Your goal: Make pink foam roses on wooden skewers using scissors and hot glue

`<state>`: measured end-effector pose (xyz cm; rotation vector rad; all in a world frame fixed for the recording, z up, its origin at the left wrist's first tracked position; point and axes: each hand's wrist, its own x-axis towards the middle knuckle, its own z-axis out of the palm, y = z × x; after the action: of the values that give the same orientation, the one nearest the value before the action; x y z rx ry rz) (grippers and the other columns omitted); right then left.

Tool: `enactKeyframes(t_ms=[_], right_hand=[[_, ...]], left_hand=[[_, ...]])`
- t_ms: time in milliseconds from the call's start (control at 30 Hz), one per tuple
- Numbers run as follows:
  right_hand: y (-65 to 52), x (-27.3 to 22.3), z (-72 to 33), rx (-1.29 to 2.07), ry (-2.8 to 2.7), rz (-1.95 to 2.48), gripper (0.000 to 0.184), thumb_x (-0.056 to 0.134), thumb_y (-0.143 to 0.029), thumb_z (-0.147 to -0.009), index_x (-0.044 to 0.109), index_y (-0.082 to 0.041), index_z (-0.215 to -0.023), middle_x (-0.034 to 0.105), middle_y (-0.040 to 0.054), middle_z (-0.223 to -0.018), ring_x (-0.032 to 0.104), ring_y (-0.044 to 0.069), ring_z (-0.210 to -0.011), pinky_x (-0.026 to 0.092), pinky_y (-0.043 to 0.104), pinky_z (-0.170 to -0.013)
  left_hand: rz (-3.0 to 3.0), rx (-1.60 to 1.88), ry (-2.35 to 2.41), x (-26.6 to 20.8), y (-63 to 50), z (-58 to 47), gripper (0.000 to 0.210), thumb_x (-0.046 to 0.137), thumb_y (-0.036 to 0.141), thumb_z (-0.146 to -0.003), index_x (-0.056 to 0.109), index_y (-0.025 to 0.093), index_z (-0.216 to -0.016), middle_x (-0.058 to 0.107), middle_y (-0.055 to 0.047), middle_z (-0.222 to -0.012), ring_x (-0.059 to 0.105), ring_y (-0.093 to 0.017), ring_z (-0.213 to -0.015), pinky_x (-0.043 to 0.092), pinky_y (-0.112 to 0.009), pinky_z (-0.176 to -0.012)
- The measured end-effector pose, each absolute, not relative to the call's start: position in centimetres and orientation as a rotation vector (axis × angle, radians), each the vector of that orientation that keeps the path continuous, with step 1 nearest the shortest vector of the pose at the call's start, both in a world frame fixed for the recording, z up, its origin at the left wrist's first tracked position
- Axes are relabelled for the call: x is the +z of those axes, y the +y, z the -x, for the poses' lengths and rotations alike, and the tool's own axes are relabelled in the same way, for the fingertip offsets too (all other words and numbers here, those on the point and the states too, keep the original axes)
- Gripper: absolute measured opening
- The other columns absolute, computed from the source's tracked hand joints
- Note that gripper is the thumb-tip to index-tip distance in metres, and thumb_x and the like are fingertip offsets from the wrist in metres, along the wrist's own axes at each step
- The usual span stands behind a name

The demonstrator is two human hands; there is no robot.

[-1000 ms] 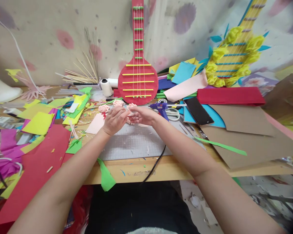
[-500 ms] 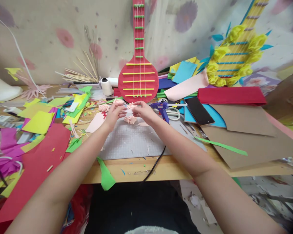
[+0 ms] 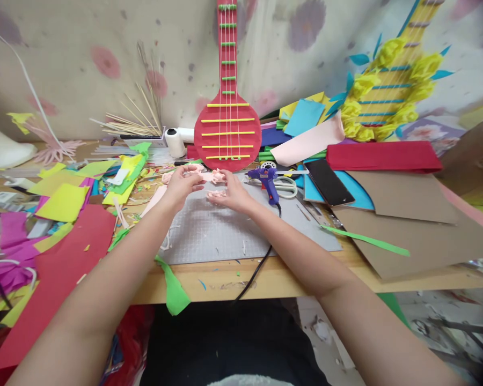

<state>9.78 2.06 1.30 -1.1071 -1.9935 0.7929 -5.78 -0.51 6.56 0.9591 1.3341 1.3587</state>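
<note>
Strip of pale pink paper (image 3: 205, 176) pinched between half-curled left hand (image 3: 180, 188) and right hand (image 3: 237, 194), toward surface's (image 3: 225, 270) back edge. Purple plastic glue gun (image 3: 270, 188) beside right; red round-bodied instrument (image 3: 227, 127) blocks rear.

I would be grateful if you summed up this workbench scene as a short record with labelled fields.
Left hand: fingers curved at a pale pink piece; grip unclear
Right hand: opposite the left hand, near small pink paper flowers; grip unclear
Under the hands: grey cutting mat
Right of the hands: purple glue gun, dark phone
Behind the mat: red lute-shaped model, upright
Back right: yellow model with yellow flowers
</note>
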Motion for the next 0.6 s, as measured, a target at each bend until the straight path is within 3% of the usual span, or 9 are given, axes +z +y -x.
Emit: enactKeyframes(t_ms=[233, 600], right_hand=[[1.9, 0.0, -9.7, 0.599, -2.109, 0.882, 0.073, 0.057, -0.027, -0.074, 0.02, -0.022, -0.137, 0.033, 0.0151, -0.137, 0.034, 0.026, -0.128, 0.038, 0.047, -0.098], [0.6, -0.3, -11.4, 0.327, -2.17, 0.631, 0.082, 0.049, -0.009, -0.07, 0.009, -0.024, -0.14, 0.025, 0.014, -0.139, 0.022, 0.024, -0.134, 0.031, 0.048, -0.106]], left_hand=[[-0.963, 1.268, 1.33, 6.6, -0.1, 6.0, 0.035, 0.068, 0.012, -0.052, 0.047, 0.018, -0.078, 0.063, 0.0, -0.072, 0.062, -0.013, -0.069, 0.048, -0.028, -0.068], [-1.057, 0.959, 1.511, 6.1, -0.6, 6.1, 0.038, 0.072, 0.015, -0.048, 0.055, 0.015, -0.082, 0.055, 0.001, -0.059, 0.049, -0.009, -0.053, 0.031, -0.023, -0.052]])
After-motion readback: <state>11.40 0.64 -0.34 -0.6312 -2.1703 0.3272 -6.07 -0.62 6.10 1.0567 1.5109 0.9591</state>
